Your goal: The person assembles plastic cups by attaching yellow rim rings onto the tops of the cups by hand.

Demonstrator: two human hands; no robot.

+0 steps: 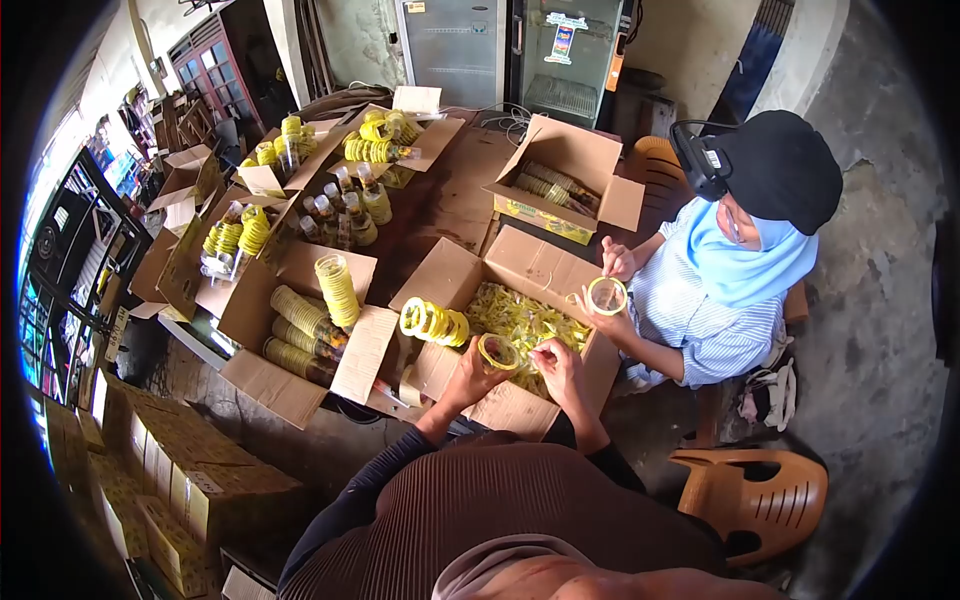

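Note:
My left hand is closed around a clear plastic cup with a yellow rim, tilted so its mouth faces up toward me. My right hand is beside it, over the open cardboard box, with thumb and fingers pinched together; whatever they hold is too small to tell. Many small yellow-and-white packets fill that box below both hands. A stack of yellow-rimmed cups lies on its side at the box's left flap, close to my left hand.
A co-worker at the right holds another cup. An upright cup stack stands by a carton of stacked cups. Filled bottles and more cartons are behind. An orange chair is at lower right.

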